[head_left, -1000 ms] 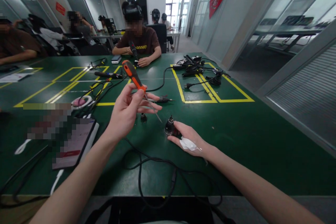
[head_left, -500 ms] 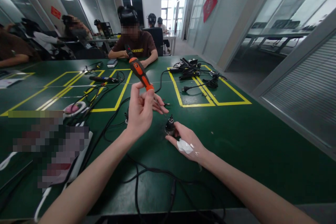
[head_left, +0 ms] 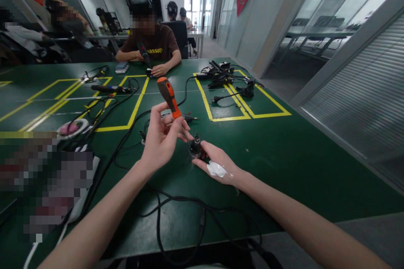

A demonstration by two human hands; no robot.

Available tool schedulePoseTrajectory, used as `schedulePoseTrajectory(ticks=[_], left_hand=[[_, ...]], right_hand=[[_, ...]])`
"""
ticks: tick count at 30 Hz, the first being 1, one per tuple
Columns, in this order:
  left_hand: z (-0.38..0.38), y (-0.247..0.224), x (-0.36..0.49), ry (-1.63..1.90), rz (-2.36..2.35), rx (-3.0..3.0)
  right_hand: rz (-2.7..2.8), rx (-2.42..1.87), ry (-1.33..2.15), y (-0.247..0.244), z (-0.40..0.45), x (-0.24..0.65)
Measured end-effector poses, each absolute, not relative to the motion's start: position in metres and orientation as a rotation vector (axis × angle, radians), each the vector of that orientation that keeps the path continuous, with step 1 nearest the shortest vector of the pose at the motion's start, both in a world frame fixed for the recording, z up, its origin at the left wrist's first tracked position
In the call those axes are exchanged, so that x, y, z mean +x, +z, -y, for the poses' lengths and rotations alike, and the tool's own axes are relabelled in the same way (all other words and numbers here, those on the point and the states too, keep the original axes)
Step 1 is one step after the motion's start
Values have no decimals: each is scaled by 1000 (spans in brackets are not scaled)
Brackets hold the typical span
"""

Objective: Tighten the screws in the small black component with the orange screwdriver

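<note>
Between the thumb and fingers of my left hand (head_left: 162, 138) is a screwdriver (head_left: 169, 97) with an orange and dark grey handle. It is tilted, handle up, and its thin shaft runs down to the left side of a small black part. This black, stepped, round part (head_left: 196, 148) has a shiny metal ring low down and a narrow tip pointing up. My right hand (head_left: 217, 162) grips it from the right, just above the table. A white patch (head_left: 216, 169) is stuck on the back of that hand. Whether the screwdriver's tip touches the part cannot be made out.
Black cables (head_left: 179, 199) loop across the green table (head_left: 284, 168) in front of me. A pile of black adapters and cords (head_left: 221, 73) lies in the yellow-taped area. A tape roll (head_left: 72, 128) sits left. Across the table, a co-worker (head_left: 148, 46) holds a dark tool.
The screwdriver's shaft has come down closer to the black part's left side, its handle now lower and more upright. My view has shifted, so the surroundings sit further left.
</note>
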State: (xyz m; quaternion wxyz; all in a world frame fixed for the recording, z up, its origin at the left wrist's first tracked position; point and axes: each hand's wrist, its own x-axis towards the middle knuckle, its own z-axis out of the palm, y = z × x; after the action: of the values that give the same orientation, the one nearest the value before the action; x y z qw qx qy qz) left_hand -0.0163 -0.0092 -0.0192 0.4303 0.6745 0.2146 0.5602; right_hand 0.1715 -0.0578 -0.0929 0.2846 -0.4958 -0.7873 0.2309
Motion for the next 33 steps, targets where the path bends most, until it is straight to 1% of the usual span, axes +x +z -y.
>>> schedulePoseTrajectory(ticks=[19, 25, 30, 33], left_hand=[[10, -23, -16, 1416, -454, 1848], [14, -25, -16, 1422, -566, 1875], [13, -8, -21, 1376, -764, 1905], [6, 11, -28, 1205, -750, 1959]], right_hand=[[2109, -1326, 645, -91, 58, 173], [2107, -1335, 650, -90, 58, 172], [2102, -1333, 643, -91, 58, 172], [2098, -1328, 640, -92, 57, 172]])
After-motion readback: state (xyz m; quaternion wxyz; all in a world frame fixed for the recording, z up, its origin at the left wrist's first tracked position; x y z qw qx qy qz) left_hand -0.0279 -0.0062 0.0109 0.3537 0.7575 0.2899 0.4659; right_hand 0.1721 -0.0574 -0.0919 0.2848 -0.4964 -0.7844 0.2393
